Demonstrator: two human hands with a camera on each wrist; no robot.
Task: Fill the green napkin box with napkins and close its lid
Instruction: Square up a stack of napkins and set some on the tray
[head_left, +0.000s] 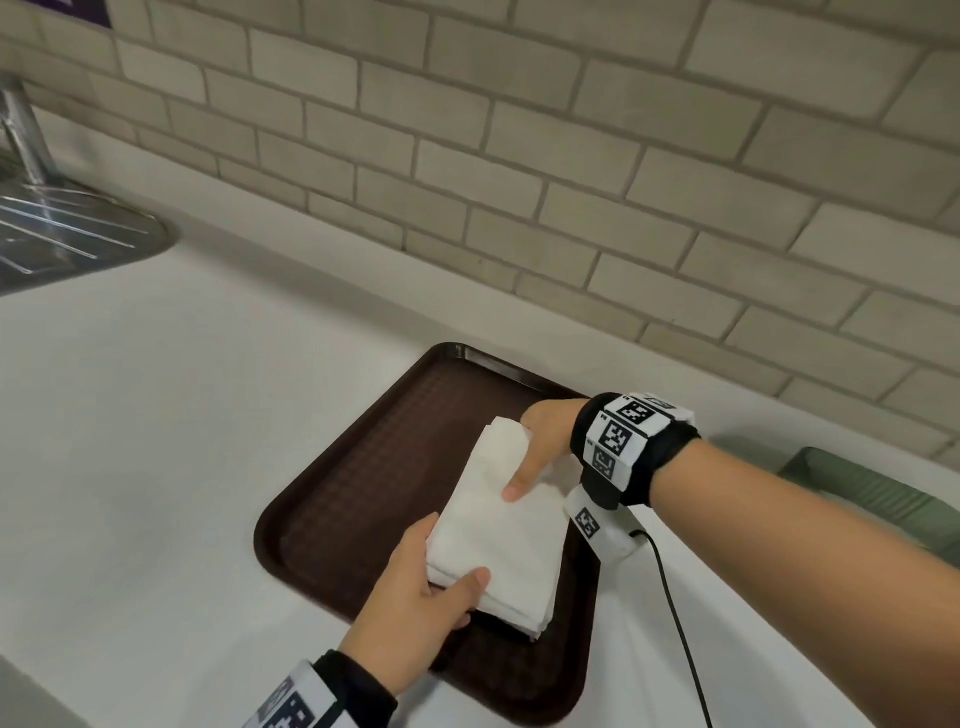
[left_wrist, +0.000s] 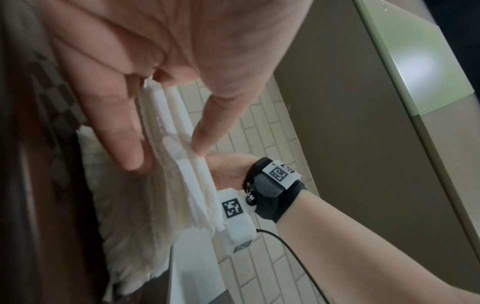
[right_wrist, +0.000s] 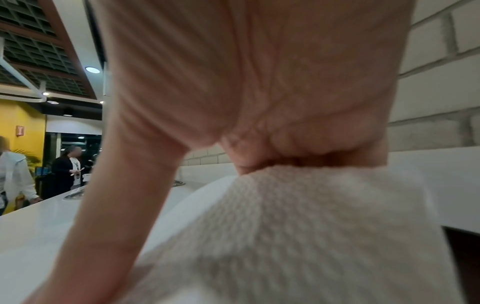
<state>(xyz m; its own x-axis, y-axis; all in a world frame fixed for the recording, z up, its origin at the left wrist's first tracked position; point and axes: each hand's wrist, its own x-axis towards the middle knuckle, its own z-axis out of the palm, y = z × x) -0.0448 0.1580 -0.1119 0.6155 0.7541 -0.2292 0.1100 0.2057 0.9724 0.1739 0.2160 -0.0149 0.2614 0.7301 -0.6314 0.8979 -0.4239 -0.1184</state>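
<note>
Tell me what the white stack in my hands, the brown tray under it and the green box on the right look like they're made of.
Napkin stack: soft embossed tissue paper, matte; the right wrist view shows a dimpled texture, the left wrist view thin layered edges.
Tray: probably moulded plastic, dark brown, with a fine grid texture and a smooth raised rim.
Green box: smooth, slightly glossy surface with a soft highlight, perhaps painted metal or plastic; I cannot tell which.

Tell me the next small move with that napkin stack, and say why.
Probably lift the stack of white paper napkins off the dark brown plastic tray and carry it right, toward the green napkin box. The left hand and right hand each grip an end, and the box sits beyond the right forearm, with no napkins seen in it.
</note>
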